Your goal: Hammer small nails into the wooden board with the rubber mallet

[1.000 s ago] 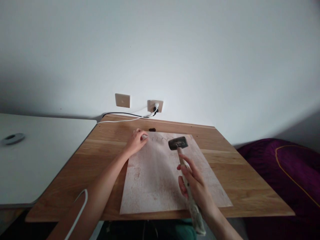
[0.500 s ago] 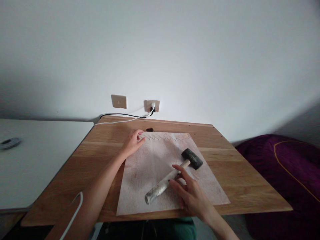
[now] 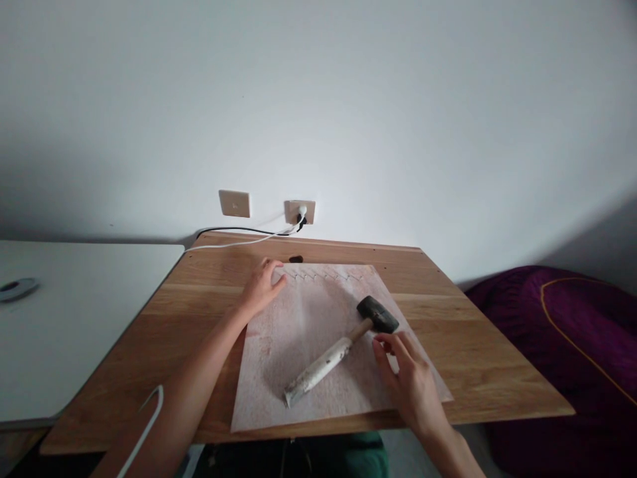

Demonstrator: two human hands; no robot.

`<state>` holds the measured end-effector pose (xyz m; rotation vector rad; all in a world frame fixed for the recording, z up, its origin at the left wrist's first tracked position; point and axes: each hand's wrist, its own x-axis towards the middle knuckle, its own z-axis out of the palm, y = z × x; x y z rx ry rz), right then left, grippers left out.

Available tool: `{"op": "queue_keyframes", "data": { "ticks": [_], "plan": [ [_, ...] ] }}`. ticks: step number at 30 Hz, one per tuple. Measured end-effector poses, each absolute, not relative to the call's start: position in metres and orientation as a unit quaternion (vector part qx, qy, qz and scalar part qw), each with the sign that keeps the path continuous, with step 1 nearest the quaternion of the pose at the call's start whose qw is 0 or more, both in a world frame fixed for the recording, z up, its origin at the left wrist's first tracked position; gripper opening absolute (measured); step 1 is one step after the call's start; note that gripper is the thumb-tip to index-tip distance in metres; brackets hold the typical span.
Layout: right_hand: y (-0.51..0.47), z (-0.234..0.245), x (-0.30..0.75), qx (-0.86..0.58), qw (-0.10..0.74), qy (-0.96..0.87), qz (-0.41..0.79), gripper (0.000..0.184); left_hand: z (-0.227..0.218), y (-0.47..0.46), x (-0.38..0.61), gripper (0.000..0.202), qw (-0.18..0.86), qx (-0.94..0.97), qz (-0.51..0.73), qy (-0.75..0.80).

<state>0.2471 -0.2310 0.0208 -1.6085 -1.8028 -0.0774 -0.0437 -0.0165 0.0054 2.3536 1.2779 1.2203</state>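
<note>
A mallet (image 3: 322, 364) with a black head and a worn white-wrapped handle lies diagonally on a pale, reddish-stained board (image 3: 279, 325). My right hand (image 3: 411, 378) is just right of its handle, apart from it, with the fingers loosely curled and a gap inside the curl. I see nothing in it. At the board's far left corner rests my left hand (image 3: 261, 289), its thumb and forefinger apart. Along the board's far edge runs a row of several thin nails (image 3: 326, 275), beginning near my left fingertips.
The board lies on a wooden table (image 3: 478, 358) against a white wall. Cables (image 3: 239, 243) run from a wall socket (image 3: 300, 212) along the table's back edge. A white table (image 3: 89, 318) with a roll of tape (image 3: 18, 289) is at left; a purple beanbag (image 3: 522, 312) at right.
My right hand has let go of the mallet's handle and moved right. The mallet now lies on the board. My left hand stays at the corner, its fingers slightly shifted.
</note>
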Motion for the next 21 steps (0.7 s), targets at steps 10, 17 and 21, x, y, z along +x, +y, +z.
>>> {"op": "queue_keyframes", "data": {
  "ticks": [10, 17, 21],
  "plan": [
    [-0.237, 0.001, 0.262, -0.690, 0.273, -0.663, -0.101, 0.022, -0.002, -0.007, -0.036, 0.031, 0.035, 0.815, 0.348, 0.461],
    [-0.236, -0.001, 0.260, -0.701, 0.264, -0.647, -0.145, 0.016, -0.008, -0.003, -0.038, 0.034, 0.023, 0.815, 0.323, 0.481],
    [-0.234, -0.002, 0.259, -0.703, 0.250, -0.645, -0.167, 0.013, -0.006, -0.004, -0.039, 0.037, 0.019, 0.823, 0.302, 0.480]
  ]
}}
